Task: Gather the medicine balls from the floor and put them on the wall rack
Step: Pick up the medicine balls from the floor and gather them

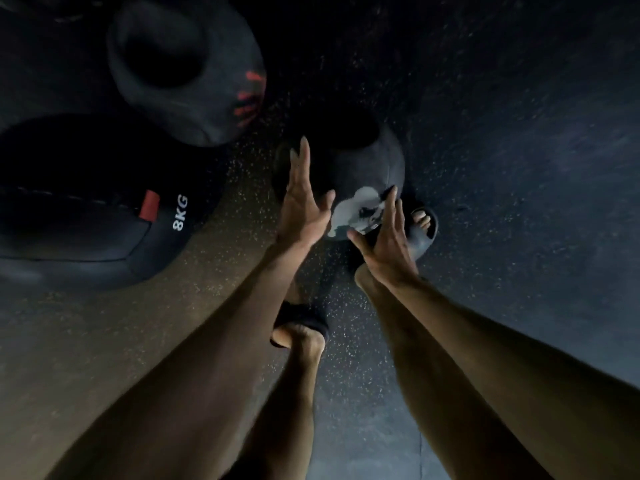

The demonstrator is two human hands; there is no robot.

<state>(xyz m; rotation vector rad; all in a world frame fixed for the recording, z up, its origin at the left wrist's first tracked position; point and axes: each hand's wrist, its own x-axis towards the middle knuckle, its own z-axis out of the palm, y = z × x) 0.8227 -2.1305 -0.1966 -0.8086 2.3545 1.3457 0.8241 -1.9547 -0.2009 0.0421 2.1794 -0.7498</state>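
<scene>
Left hand [301,206] and right hand [388,244], both spread open and empty, flank a small medicine ball [363,161] resting on the floor [519,168]. Palms should seat low on opposite sides before lifting.

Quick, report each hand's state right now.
Left hand: open, fingers straight, holding nothing, beside the small medicine ball.
Right hand: open, fingers spread, holding nothing, near the same ball.
</scene>
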